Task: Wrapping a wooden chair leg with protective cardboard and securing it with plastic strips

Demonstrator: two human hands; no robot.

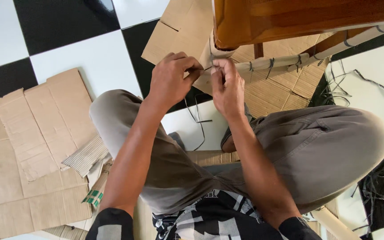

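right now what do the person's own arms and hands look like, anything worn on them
Both forearms are bare. The left hand and right hand wear no gloves, and no rings or watch show. Dark sleeve cuffs start near the elbows at the bottom edge, next to a black-and-white patterned shirt.

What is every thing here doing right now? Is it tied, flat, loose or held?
Left hand: pinching a thin dark string.
Right hand: pinching the same string.
String: held taut at the wrapped rail.
Wrapped rail: paper-covered, tied with several strings.
Wooden furniture: glossy, unwrapped.
Cardboard sheet: flat, torn.
Cut strings: loose on floor.
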